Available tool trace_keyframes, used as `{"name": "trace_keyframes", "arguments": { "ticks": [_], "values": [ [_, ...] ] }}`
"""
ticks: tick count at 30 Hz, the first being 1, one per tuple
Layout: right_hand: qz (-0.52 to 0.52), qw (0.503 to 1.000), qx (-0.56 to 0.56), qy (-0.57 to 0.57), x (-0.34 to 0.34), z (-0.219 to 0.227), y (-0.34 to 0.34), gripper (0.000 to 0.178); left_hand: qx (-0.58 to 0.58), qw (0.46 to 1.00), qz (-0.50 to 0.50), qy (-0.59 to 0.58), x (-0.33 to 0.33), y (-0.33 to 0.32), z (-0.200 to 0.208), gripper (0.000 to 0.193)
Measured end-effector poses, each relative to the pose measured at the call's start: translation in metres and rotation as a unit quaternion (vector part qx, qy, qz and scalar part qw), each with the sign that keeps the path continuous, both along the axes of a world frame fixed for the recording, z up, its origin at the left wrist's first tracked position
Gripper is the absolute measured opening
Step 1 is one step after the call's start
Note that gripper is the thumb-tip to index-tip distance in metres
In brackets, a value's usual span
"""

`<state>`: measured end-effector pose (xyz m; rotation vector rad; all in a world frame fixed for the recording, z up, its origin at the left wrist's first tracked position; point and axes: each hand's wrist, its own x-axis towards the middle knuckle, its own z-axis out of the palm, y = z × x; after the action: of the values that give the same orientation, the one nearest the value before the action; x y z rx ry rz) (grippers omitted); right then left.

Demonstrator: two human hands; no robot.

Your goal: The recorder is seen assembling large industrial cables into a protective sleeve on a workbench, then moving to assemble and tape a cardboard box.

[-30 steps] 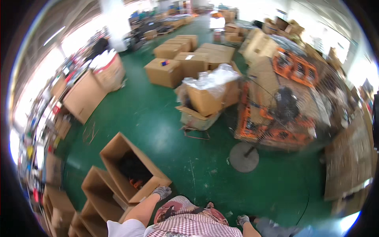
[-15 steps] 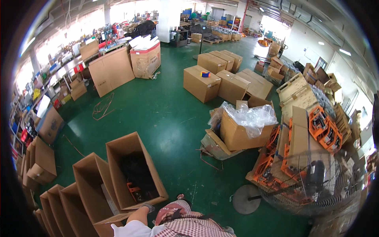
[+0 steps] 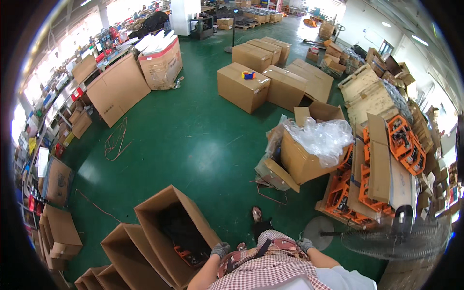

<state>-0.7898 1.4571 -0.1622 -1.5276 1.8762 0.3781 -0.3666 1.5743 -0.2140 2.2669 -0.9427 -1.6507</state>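
Since the earlier frame, view swung left. Left hand (image 3: 220, 250), gloved, fingers curled on rim of open carton (image 3: 166, 212) on the floor; right hand (image 3: 305, 245) beside hip, grip indeterminate.

Both grey-gloved hands sit low at the bottom centre of the frame: left hand (image 3: 220, 250) and right hand (image 3: 306, 245), forearms bare, fingers curled.
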Motion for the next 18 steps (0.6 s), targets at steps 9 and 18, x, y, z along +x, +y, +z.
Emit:
{"name": "trace_keyframes", "arguments": {
  "ticks": [9,18],
  "values": [
    [0.184,0.98,0.064,-0.032,0.156,-0.013,-0.25,0.04,-0.041,0.982,0.167,0.083,0.049,-0.145,0.08,0.038],
    [0.213,0.956,0.058,-0.192,0.233,-0.198,-0.555,0.011,-0.051,0.937,0.319,-0.136,0.189,-0.21,0.048,0.034]
  ]
}}
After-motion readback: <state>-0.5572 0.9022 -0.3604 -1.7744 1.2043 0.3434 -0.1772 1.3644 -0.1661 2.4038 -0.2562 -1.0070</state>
